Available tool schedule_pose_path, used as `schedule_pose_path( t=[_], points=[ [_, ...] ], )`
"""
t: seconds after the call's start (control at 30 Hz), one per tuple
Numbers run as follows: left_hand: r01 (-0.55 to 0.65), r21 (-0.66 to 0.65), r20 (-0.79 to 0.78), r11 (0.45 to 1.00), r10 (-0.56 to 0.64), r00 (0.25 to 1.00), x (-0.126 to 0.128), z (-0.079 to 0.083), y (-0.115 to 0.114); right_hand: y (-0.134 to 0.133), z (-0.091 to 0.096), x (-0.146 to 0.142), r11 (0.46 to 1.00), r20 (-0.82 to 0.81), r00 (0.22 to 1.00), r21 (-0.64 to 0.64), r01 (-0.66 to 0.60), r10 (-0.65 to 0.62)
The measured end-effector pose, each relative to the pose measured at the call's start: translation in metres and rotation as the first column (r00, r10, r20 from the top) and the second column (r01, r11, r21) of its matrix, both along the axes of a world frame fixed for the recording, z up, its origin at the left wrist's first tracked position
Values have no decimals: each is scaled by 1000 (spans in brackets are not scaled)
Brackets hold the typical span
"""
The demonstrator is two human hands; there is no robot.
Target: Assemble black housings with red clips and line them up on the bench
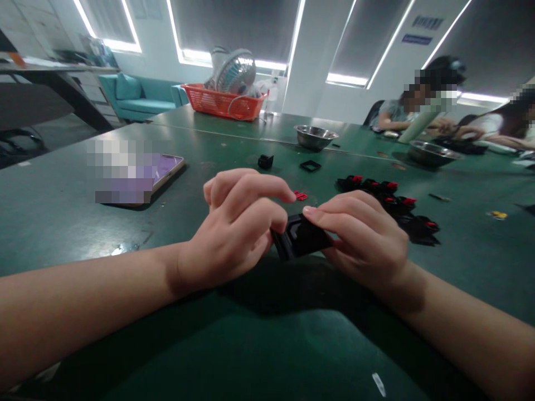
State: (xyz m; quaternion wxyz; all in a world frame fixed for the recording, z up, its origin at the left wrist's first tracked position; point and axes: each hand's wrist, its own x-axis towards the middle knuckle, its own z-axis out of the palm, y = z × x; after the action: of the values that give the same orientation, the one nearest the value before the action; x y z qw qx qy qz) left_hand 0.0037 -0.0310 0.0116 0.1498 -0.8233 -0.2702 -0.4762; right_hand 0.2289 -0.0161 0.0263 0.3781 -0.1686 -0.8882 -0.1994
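Between my two hands is a flat black plastic part [308, 238], held tilted just above the table. My left hand [240, 225] pinches its left edge with thumb and index finger, the other fingers curled above. On the right edge, my right hand [363, 236] grips it with fingertips on top and the thumb underneath. Small red plastic pieces [300, 195] lie just beyond my fingers. Farther off sit a small black block-like part [265, 161] and a black square frame [310, 166]. Several black parts with red inserts [388, 201] are grouped beyond my right hand.
A phone in a case [169, 170] lies at the left. Two metal bowls [316, 137] and an orange basket [225, 103] holding a fan stand farther back on the green table [267, 345]. Two people sit at the far right. A white label [378, 384] lies near the front.
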Motion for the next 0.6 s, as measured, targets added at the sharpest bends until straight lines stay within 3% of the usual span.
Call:
schedule_pose_path(
  t=[0.07,0.13,0.2,0.27,0.33,0.43,0.53,0.6],
  points=[
    [28,-106,26,994,-26,999,2,-1,2,2,1,2,1000,-24,1000,23,13,-12],
    [109,-289,58,951,-96,994,4,0,3,4,2,3,998,-22,1000,56,23,-22],
    [212,-506,161,836,-150,976,6,2,5,4,3,4,995,-2,1000,93,25,-25],
    [323,-666,305,673,-149,941,7,5,6,4,3,5,992,39,999,122,19,-24],
    [398,-740,394,542,-129,910,9,7,7,4,3,5,989,76,997,146,8,-19],
    [460,-789,448,408,-129,884,11,8,9,4,1,4,989,98,995,151,-3,-12],
    [520,-782,520,343,-99,848,12,7,10,4,0,3,995,94,995,101,14,-23],
    [512,-770,519,382,-93,850,12,6,10,3,1,2,997,97,995,73,27,-34]
  ],
)
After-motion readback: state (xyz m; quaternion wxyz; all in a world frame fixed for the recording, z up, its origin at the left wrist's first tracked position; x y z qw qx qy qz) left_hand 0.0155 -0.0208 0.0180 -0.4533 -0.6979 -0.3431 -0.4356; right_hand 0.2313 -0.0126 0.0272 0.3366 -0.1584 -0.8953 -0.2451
